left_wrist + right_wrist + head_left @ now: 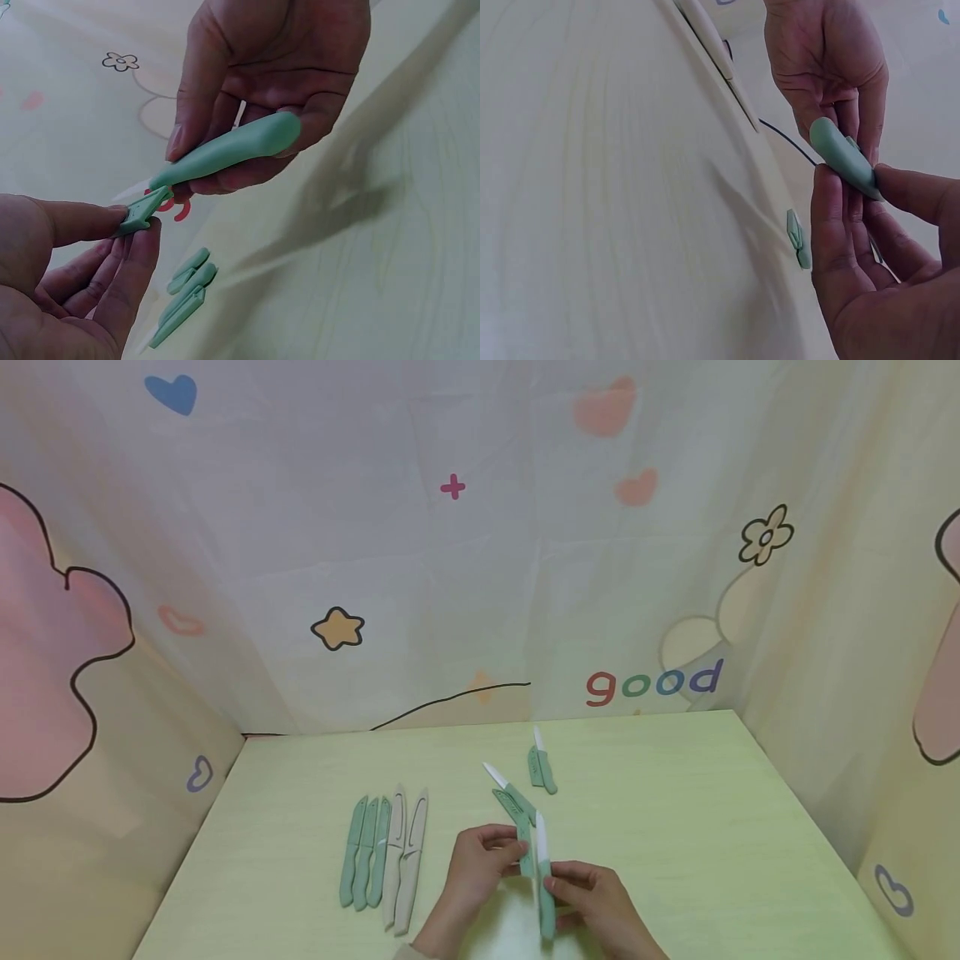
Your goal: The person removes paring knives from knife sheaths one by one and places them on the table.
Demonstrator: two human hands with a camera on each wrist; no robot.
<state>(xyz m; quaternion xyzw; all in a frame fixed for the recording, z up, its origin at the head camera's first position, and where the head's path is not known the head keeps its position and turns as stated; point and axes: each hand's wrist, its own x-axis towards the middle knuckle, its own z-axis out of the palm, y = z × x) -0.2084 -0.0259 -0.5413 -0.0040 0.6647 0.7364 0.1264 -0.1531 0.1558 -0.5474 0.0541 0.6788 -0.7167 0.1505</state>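
My right hand [596, 897] grips a paring knife [547, 902] by its green handle, thumb on one side and fingers on the other. The knife's white blade points up and away from me. In my left hand [483, 864] a green blade sheath [524, 852] is pinched between thumb and fingers, just left of the knife. The left wrist view shows the open end of the sheath [142, 211] close to where blade meets handle, the blade partly hidden behind it. In the right wrist view the rounded handle [845, 157] covers most of the sheath.
Left of my hands lie several green sheathed knives [371, 852] and two longer beige sheathed knives [408, 868], side by side. Beyond my hands a bare white-bladed knife [517, 797] lies next to its green sheath [507, 804]. Farther back is another green knife [546, 768] beside its sheath [534, 767].
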